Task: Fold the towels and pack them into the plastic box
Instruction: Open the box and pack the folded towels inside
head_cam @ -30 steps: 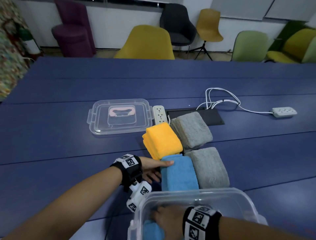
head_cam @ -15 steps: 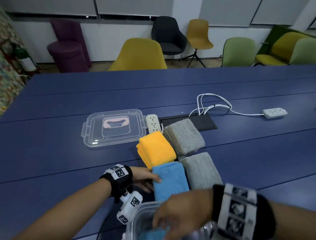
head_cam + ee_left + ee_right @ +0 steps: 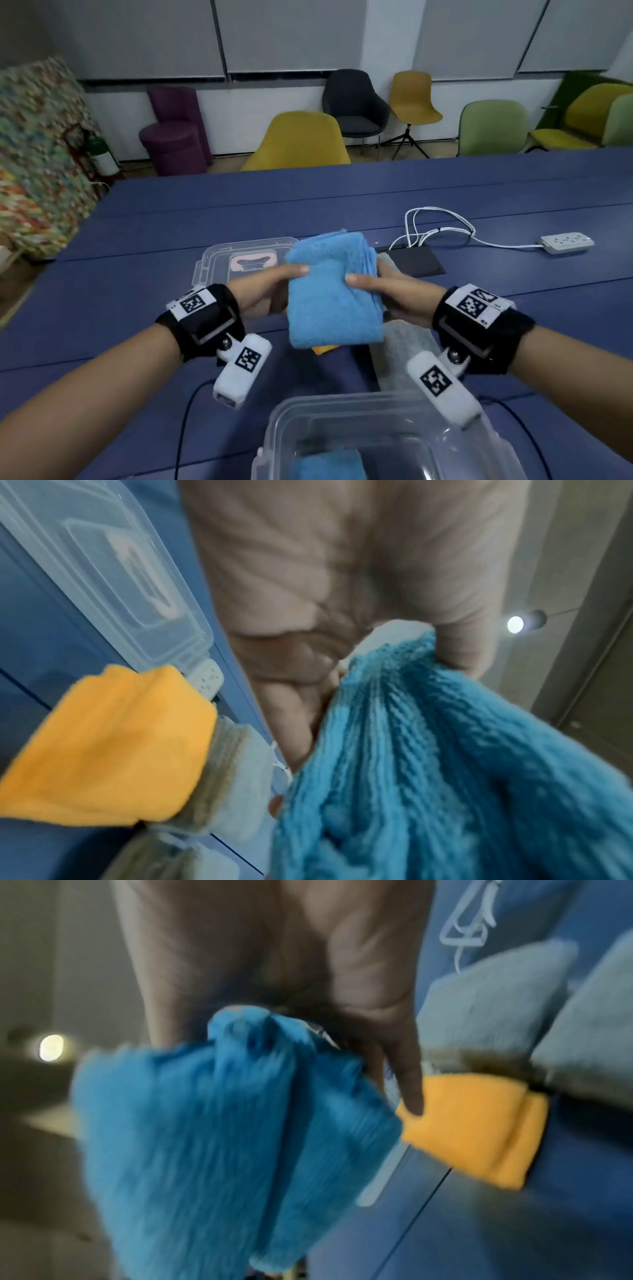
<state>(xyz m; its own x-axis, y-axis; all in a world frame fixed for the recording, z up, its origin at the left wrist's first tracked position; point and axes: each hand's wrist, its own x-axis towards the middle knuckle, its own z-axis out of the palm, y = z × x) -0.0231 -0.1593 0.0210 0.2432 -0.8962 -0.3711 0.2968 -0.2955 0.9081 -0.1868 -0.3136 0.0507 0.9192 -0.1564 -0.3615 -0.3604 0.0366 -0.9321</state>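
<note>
Hands, left and right, both gripping folded blue towel above plastic box

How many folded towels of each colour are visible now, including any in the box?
Blue folded towels: 2, one held up by the left hand and right hand, one inside the clear plastic box
Grey folded towels: 2
Orange folded towel: 1
Total: 5
</note>
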